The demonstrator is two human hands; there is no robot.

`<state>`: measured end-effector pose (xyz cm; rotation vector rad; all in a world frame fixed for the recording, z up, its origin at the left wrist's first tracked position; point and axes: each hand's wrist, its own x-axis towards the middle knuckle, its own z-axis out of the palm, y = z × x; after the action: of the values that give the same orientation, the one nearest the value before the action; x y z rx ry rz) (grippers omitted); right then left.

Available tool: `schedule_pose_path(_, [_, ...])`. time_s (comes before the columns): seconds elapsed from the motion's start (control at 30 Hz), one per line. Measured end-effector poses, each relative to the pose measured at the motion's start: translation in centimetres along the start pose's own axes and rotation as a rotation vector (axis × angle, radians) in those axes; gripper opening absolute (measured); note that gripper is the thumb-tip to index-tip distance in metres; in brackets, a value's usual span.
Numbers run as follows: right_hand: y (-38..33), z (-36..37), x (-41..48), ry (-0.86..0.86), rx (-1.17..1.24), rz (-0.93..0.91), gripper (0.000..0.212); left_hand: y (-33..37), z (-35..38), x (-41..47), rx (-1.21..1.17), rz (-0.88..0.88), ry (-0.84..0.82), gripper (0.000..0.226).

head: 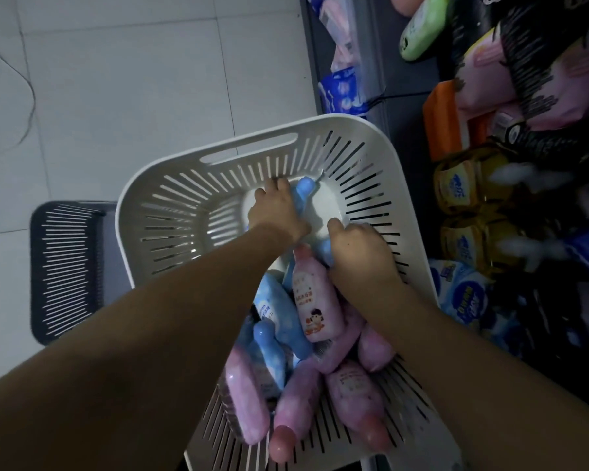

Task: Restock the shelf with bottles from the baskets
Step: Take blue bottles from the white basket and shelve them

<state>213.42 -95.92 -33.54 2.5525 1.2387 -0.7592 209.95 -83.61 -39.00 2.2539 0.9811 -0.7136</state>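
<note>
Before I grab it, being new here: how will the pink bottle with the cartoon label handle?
The pink cartoon-label bottle looks stiff, holding its shape atop the other bottles. Its smooth, rounded body may slip or roll once freed.

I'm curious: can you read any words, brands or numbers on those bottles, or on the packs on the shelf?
No text here can be read for certain.
Pink bottle label: characters above a cartoon figure, too blurred to read.
Blue bottle in the pile label: print too small to read.
Yellow packs: blue logo, blurred.
Blue-and-white pack: large print, blurred.
</note>
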Motion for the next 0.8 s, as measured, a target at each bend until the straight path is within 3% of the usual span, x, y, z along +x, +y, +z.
schedule_pose_path(0.17, [-1.0, -0.8, 1.1, 0.092, 0.204, 0.044, 0.03, -0.3, 1.2, 0.6, 0.174, 0.002, 0.089, 0.058])
schedule_pose_path(0.43, [-1.2, -3.1, -0.2, 0.113, 0.76, 0.168, 0.056, -3.9, -3.4, -1.9, -0.168, 0.263, 0.03, 0.05])
schedule_pose_path(0.57, [-1.2, -6.5, -1.3, 0.12, 0.814, 0.133, 0.051, -4.7, -7.6, -5.8, -0.326, 0.394, 0.007, 0.044])
schedule_pose_path(0.67, [-0.9, -9.4, -3.0, 0.133, 0.827, 0.056, 0.048, -4.2, -11.0, -9.0, -0.296, 0.447, -0.001, 0.042])
schedule_pose_path(0.8, [-0.4, -13.8, -5.8, 0.149, 0.766, 0.004, 0.052, -1.9, -16.0, -14.7, -0.277, 0.445, 0.106, 0.05])
